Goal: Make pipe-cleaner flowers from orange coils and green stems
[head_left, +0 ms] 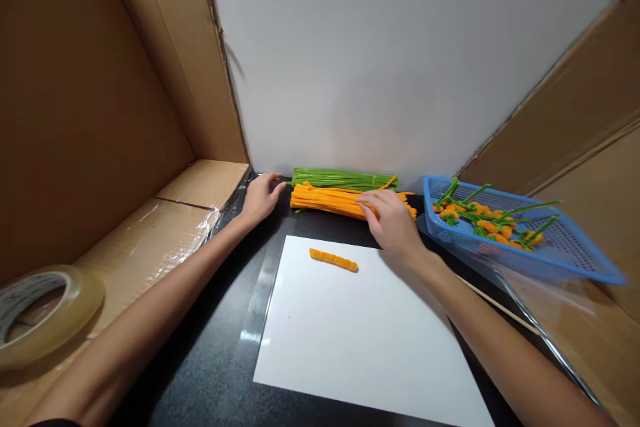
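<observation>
A bundle of orange pipe cleaners (330, 200) lies in front of a bundle of green pipe cleaners (340, 178) by the white wall. At their left end, my left hand (261, 199) pinches what looks like the tip of one green pipe cleaner sticking out of the bundle. My right hand (393, 220) rests over the right part of the orange bundle, thumb and fingers slightly apart, touching its top. Below, a short crinkled orange piece (333, 259) sits on a white sheet (360, 333).
On the right, a blue basket (590, 260) holds several orange-and-green pieces with stems. A thin pale stick (500, 305) and a clear plastic bag (545, 293) lie near my right forearm. A tape roll (83, 307) is at left on cardboard (150, 240). Cardboard walls stand both sides.
</observation>
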### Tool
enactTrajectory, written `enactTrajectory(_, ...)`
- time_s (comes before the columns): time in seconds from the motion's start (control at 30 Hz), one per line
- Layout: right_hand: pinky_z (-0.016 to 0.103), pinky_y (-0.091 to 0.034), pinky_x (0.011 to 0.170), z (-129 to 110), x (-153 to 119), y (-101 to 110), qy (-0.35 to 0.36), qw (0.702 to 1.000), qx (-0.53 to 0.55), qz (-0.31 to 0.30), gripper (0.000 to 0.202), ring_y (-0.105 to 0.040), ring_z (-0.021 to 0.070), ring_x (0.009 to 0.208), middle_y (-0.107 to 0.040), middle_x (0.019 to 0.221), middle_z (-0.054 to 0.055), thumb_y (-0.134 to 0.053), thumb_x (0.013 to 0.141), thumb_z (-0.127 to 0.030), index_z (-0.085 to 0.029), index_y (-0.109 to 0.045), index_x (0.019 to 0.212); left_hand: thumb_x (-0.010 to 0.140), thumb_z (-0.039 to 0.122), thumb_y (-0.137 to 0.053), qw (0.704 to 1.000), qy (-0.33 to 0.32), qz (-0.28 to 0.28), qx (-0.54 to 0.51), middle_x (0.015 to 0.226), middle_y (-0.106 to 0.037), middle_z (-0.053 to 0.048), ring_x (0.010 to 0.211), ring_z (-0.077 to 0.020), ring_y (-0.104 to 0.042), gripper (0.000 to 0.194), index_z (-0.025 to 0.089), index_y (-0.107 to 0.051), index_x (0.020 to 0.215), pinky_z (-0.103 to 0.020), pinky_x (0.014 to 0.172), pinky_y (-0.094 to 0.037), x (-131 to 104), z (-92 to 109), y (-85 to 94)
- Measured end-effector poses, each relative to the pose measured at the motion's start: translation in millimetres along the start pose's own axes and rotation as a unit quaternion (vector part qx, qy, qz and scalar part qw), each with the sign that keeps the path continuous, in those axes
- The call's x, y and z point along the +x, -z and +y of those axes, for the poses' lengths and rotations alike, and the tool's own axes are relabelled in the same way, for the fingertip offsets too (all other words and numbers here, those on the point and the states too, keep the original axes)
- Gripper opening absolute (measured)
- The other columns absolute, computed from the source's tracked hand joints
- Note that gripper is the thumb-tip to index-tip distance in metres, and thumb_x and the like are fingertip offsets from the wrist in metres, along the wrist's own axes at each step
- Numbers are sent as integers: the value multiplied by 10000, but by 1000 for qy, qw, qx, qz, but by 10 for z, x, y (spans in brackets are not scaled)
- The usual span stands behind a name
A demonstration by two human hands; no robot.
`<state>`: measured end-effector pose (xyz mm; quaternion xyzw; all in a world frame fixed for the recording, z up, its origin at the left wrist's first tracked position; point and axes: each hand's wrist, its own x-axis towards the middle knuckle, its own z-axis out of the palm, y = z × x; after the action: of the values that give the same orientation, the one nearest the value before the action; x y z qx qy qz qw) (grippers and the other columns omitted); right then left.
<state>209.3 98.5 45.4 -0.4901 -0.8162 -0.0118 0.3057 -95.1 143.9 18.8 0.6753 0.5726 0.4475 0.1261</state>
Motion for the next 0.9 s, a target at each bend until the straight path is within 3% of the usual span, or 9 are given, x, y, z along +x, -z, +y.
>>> enactTrajectory(0.17,442,-464,1019,569,584,-188,-45,995,-54,-69,316,-628,304,1136,-717,1227,162,-571,924,-148,-115,-704,1209,839,436,-661,997,25,-19,-65,773,-748,-70,703,-193,-653,320,129,-753,834,-281,674,-474,194,-147,-198)
enactTrajectory(0.27,408,-469,993,734,698,-291,-50,992,-66,-94,301,-626,292,1139,-718,1227,139,-626,910,-179,-152,-718,1195,843,482,-636,994,26,-15,-109,839,-766,-86,760,-197,-685,389,116,-748,912,-267,682,-497,177,-147,-244)
enactTrajectory(0.37,396,-467,962,770,722,-336,-56,991,-75,-98,271,-620,288,1128,-715,1210,135,-620,925,-210,-169,-733,1167,850,511,-629,990,25,-13,-140,899,-775,-107,774,-194,-699,454,108,-741,1027,-265,677,-515,155,-112,-268)
enactTrajectory(0.53,380,-455,935,775,730,-374,-64,990,-85,-89,251,-606,274,1110,-713,1175,124,-600,939,-243,-194,-748,1135,810,542,-697,989,1,-26,-145,903,-771,-88,737,-175,-678,482,131,-759,1054,-259,670,-517,120,-28,-273)
enactTrajectory(0.67,382,-454,912,778,733,-415,-72,990,-89,-77,243,-599,280,1100,-707,1158,124,-602,938,-264,-200,-753,1117,809,498,-732,992,-46,-50,-108,848,-754,-54,688,-152,-631,398,170,-784,1029,-251,655,-484,109,60,-209)
enactTrajectory(0.8,384,-453,899,770,736,-431,-79,990,-91,-73,235,-596,289,1097,-702,1150,129,-609,934,-264,-197,-755,1107,816,436,-750,990,-95,-81,-61,939,-782,-58,685,-154,-622,320,198,-795,1025,-263,688,-477,106,158,-178)
enactTrajectory(0.9,388,-453,895,758,735,-426,-82,990,-92,-74,242,-597,295,1099,-701,1151,134,-610,933,-264,-193,-753,1115,866,380,-696,991,-108,-77,-32,913,-793,-63,691,-169,-643,242,190,-803,971,-272,710,-477,107,228,-185)
